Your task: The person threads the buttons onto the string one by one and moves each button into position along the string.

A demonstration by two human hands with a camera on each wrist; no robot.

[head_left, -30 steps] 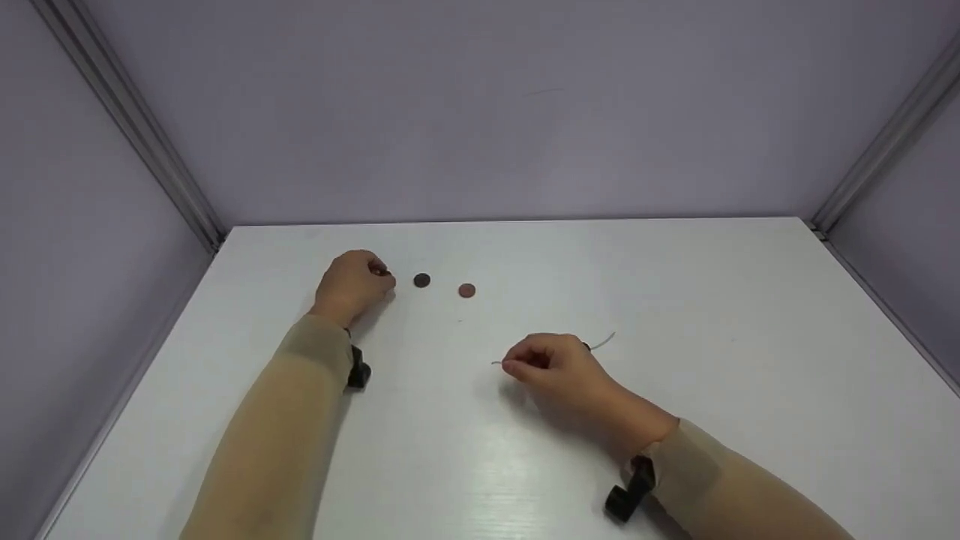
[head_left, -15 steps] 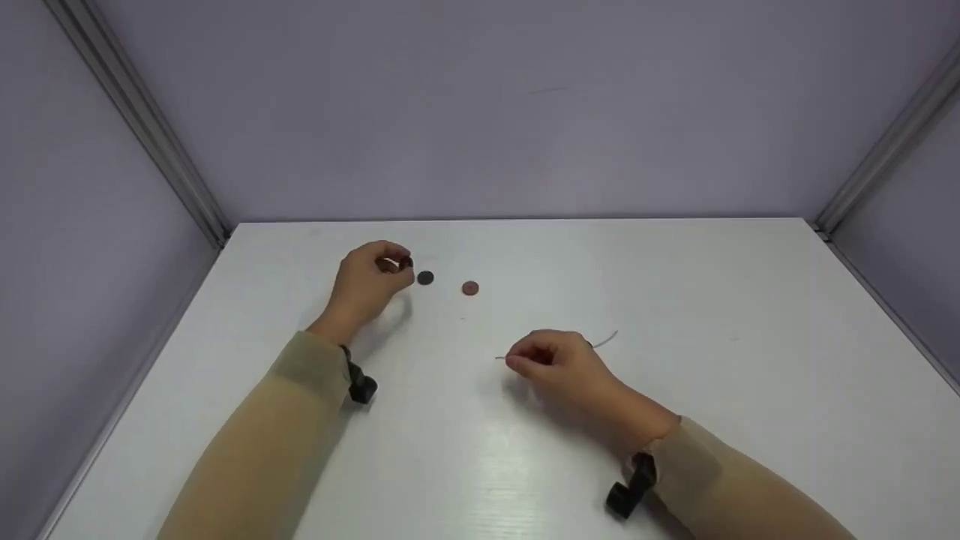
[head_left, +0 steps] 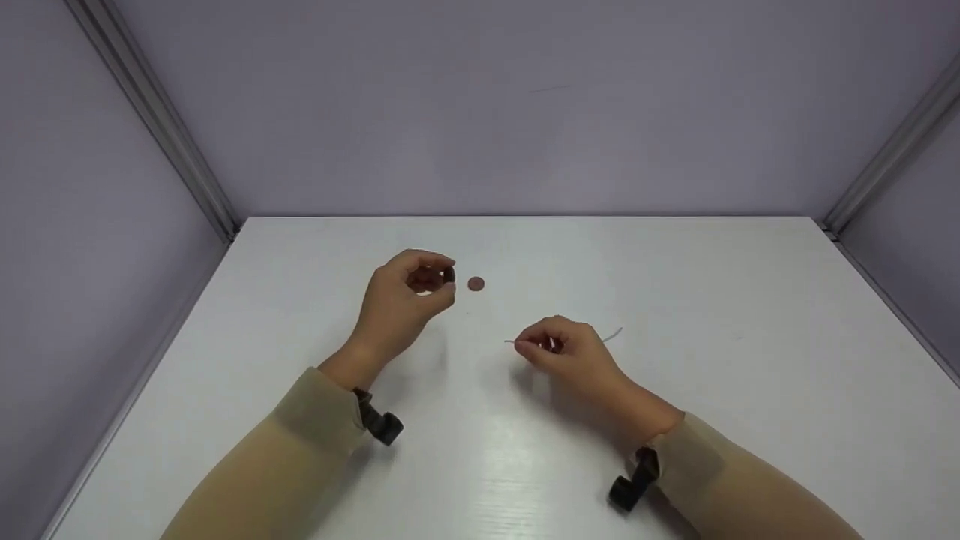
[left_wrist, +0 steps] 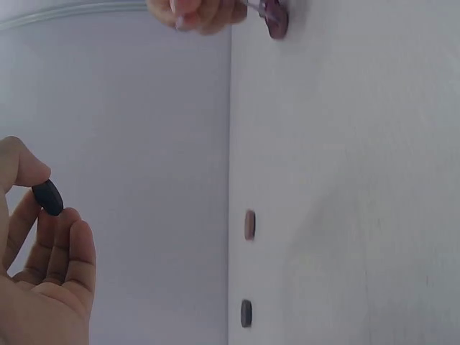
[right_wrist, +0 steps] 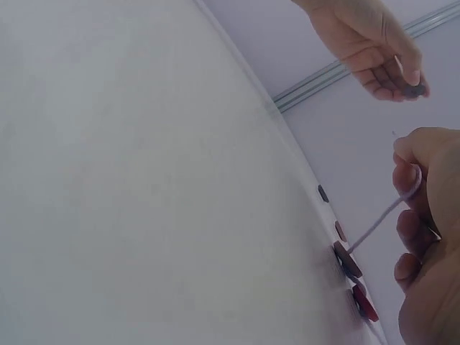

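1. The left hand (head_left: 405,296) is lifted a little above the white table (head_left: 712,390). Its thumb and forefinger pinch a small dark button (left_wrist: 49,197), and the other fingers are loosely curled below it.
2. The right hand (head_left: 570,354) is lower, close to the table. Its fingertips pinch a thin pale thread (right_wrist: 377,224). One short end comes out toward the left hand, and the rest goes down behind the hand.
3. In the right wrist view the thread leads to some reddish buttons (right_wrist: 356,284) that lie together on the table under that hand. They seem to be already on the thread, but I cannot tell it for sure.
4. Two loose buttons lie on the table: a brown button (head_left: 475,283) just beside the left hand, and a second dark button (left_wrist: 246,313), which the left wrist view shows and which the hand hides in the head view.
5. My judgement: the step is threading buttons, and the dark button is now picked up and on its way to the thread end.
6. The next move needs the free thread end to meet a hole of the button, so both hands must come close and stay steady.
7. I can read no brand, label or writing anywhere.
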